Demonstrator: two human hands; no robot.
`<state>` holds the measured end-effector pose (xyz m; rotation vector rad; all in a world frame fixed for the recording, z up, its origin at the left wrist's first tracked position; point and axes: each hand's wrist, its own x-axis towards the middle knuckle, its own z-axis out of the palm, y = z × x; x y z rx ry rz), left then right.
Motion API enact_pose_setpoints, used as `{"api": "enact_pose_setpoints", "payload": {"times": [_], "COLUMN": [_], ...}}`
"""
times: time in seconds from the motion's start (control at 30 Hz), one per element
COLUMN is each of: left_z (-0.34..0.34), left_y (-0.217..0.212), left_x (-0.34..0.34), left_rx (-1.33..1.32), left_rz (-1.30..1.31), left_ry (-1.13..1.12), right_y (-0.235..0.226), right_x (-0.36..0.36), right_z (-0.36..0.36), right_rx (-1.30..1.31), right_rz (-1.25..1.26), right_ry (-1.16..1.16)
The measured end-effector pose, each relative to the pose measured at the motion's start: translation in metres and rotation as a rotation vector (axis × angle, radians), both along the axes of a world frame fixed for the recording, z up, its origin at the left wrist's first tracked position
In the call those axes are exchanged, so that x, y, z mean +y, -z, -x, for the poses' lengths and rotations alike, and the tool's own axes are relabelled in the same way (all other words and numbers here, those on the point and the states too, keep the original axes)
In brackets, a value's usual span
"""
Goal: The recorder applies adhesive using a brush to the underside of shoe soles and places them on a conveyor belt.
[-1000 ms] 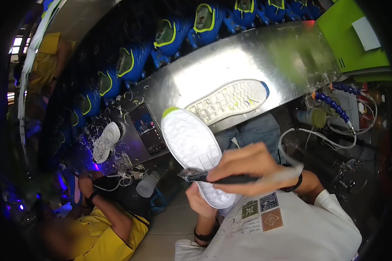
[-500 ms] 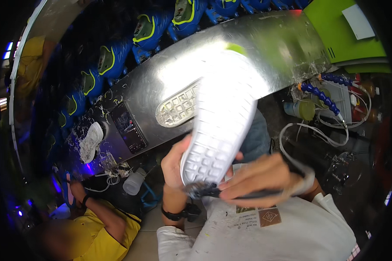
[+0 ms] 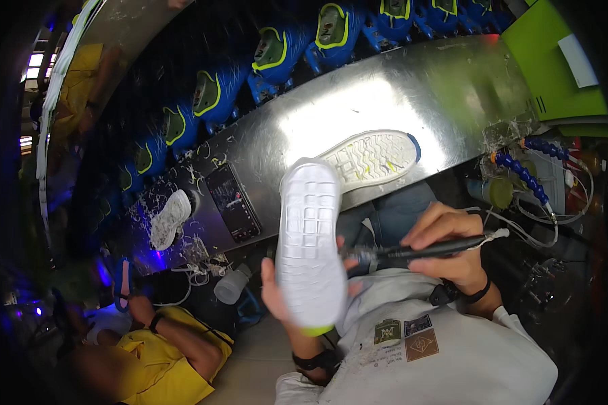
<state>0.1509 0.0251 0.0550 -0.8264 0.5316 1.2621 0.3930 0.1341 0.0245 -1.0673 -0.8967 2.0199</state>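
A shoe with a white grooved sole (image 3: pixel 309 236) is held sole up over the bench's near edge, a lime-green patch showing at its near end. My left hand (image 3: pixel 275 297) wraps round it from below, the thumb on one side and fingertips on the other. My right hand (image 3: pixel 452 246) grips a slim black-handled tool (image 3: pixel 419 252), which has a pale cord or tail at its rear. The tool's blurred tip is beside the shoe's right edge; whether they touch I cannot tell. Behind lies another sole (image 3: pixel 382 158), cream with yellow streaks, partly covered by the held shoe.
A metal bench (image 3: pixel 463 121) bears a phone (image 3: pixel 233 202), a white sole-shaped piece (image 3: pixel 171 219) and scattered trimmings. Blue shoes (image 3: pixel 270 54) line the far side. Blue jointed hoses (image 3: pixel 520 175) stand at right. At lower left sits a person in yellow (image 3: pixel 182 351).
The white-soled shoe has turned end for end and dropped nearer me, uncovering the cream sole. My right hand and the tool have moved right and up from the shoe's near end.
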Motion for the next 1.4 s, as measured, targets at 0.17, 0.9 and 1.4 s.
{"api": "enact_pose_setpoints", "payload": {"times": [0.17,0.9,1.4], "left_z": [-0.052,-0.086,-0.067], "left_y": [0.022,0.017,-0.007], "left_x": [0.007,0.029,0.052], "left_rx": [0.073,0.475,0.463], "left_rz": [0.059,-0.026,0.069], "left_ry": [-0.197,0.09,0.389], "right_y": [-0.002,-0.023,-0.042], "right_x": [0.032,-0.036,0.002], "right_z": [0.032,0.004,-0.039], "right_rx": [-0.296,-0.061,-0.214], "right_rz": [-0.329,-0.082,-0.293], "right_ry": [-0.015,-0.083,-0.31]}}
